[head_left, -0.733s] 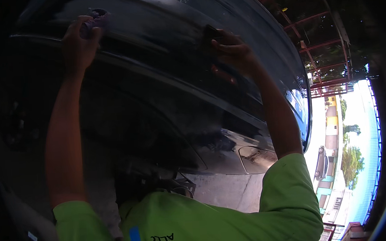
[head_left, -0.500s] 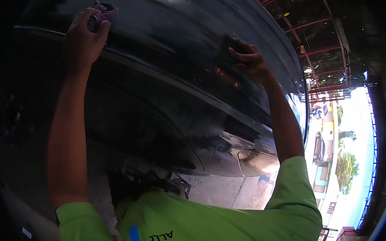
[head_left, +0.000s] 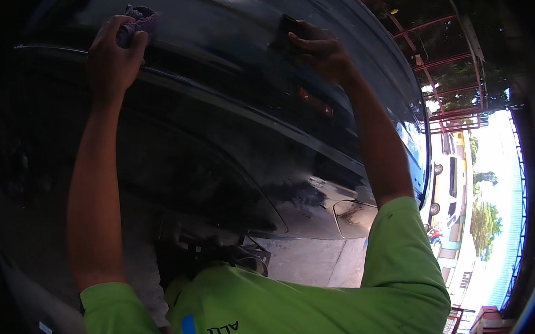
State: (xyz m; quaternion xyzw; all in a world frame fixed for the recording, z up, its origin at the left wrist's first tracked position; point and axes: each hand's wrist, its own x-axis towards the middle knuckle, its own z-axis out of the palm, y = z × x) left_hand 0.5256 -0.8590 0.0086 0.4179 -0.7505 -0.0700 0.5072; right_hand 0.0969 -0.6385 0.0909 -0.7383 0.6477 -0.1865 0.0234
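My left hand (head_left: 111, 57) is up on the car body (head_left: 226, 96), high at the left, closed around a cloth (head_left: 139, 19) that sits on the panel. My right hand (head_left: 322, 53) lies well to its right on the same panel, fingers (head_left: 299, 39) over a pad (head_left: 286, 28). Beyond the car's right edge stand a parked vehicle (head_left: 449, 177) and trees (head_left: 482, 224).

Red roof beams (head_left: 451, 58) stand overhead, a white van (head_left: 449, 177) is parked outside, trees (head_left: 482, 218) behind it.
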